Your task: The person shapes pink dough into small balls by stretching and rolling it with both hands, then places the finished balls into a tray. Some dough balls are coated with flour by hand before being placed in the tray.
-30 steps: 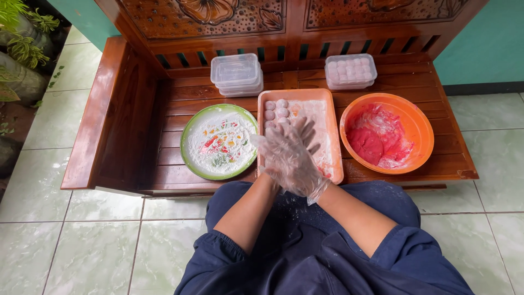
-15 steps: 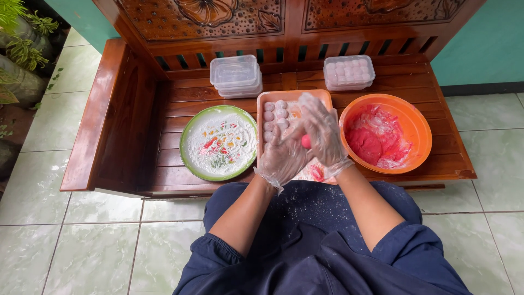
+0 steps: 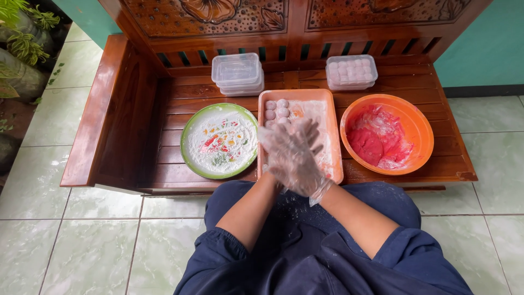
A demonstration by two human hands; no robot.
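Note:
Both my hands wear clear plastic gloves and are pressed palm to palm above the near half of the floured orange tray [image 3: 333, 136]. My right hand [image 3: 286, 158] lies on top, fingers pointing up and left. My left hand [image 3: 310, 133] is underneath, with its fingers showing at the upper right. A small piece of pink dough is squeezed between the palms and is hidden. Several pale pink dough balls [image 3: 275, 109] sit in the tray's far left corner. To the right, an orange bowl [image 3: 423, 131] holds red-pink dough [image 3: 367, 145].
Everything stands on a carved wooden bench [image 3: 164, 147]. A green-rimmed plate [image 3: 188, 136] dusted with flour is left of the tray. At the back are stacked empty clear containers [image 3: 236, 74] and a lidded container of balls [image 3: 351, 71]. Green floor tiles surround the bench, with plants at far left.
Half a second ago my hands were apart over the tray with pink dough showing between them. They have come back toward me and closed flat together over it.

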